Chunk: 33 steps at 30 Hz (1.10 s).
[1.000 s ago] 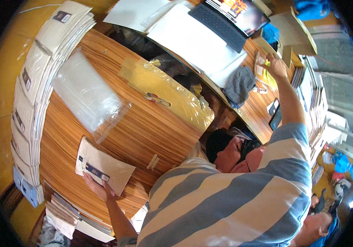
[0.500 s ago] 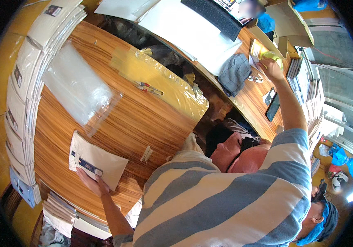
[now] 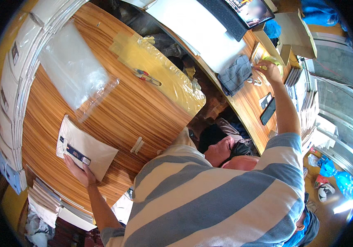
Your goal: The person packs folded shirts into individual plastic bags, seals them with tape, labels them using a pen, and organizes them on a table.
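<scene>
A folded cream garment (image 3: pixel 98 152) with a dark label strip (image 3: pixel 77 154) lies on the wood-grain table at the lower left. My left hand (image 3: pixel 81 173) rests on its near edge, fingers stretched out beside the label. Across the gap, my right hand (image 3: pixel 269 73) reaches over the right-hand desk with its fingertips pinched together. Whatever is between those fingertips is too small to make out. Just beyond them are a small stack of cards (image 3: pixel 259 52) and a yellow-green round object (image 3: pixel 276 64). A grey checked cloth (image 3: pixel 235 74) lies close by.
Clear plastic bags (image 3: pixel 75 68) and a yellow plastic sheet (image 3: pixel 164 74) with snips (image 3: pixel 147 77) on it lie on the table. Stacked packed garments (image 3: pixel 9 99) line the left edge. A phone (image 3: pixel 268 111), a screen (image 3: pixel 250 10) and an open carton (image 3: pixel 296 33) are on the right.
The whole view has shifted a little. My right hand has drawn its fingertips closer together beside the cards; a pale slip at them before is now hardly visible. My left hand stays on the garment.
</scene>
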Each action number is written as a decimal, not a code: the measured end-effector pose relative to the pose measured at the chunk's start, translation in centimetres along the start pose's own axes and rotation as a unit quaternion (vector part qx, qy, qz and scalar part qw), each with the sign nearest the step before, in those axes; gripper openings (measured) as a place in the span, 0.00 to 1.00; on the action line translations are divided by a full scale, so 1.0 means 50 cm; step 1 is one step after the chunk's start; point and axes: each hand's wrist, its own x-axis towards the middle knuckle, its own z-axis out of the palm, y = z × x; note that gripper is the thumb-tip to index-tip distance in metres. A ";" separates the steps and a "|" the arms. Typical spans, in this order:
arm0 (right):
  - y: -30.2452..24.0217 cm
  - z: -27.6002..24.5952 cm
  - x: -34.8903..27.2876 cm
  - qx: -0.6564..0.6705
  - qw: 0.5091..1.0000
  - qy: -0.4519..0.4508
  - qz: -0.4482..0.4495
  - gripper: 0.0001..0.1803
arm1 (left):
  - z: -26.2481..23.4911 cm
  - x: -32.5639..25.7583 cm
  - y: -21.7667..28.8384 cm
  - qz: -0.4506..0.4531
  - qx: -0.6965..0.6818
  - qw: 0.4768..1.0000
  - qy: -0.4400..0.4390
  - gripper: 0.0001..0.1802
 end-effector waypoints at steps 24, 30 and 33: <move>0.016 -0.001 0.005 -0.001 0.999 -0.012 -0.030 0.18 | -0.007 0.008 0.017 0.014 -0.003 1.000 0.003 0.45; 0.007 -0.011 0.006 0.013 1.000 -0.024 -0.008 0.15 | -0.006 0.001 0.014 0.005 0.007 1.000 0.005 0.45; -0.001 -0.007 0.006 0.028 0.999 -0.029 0.014 0.16 | -0.009 0.008 0.019 0.010 0.002 1.000 0.002 0.45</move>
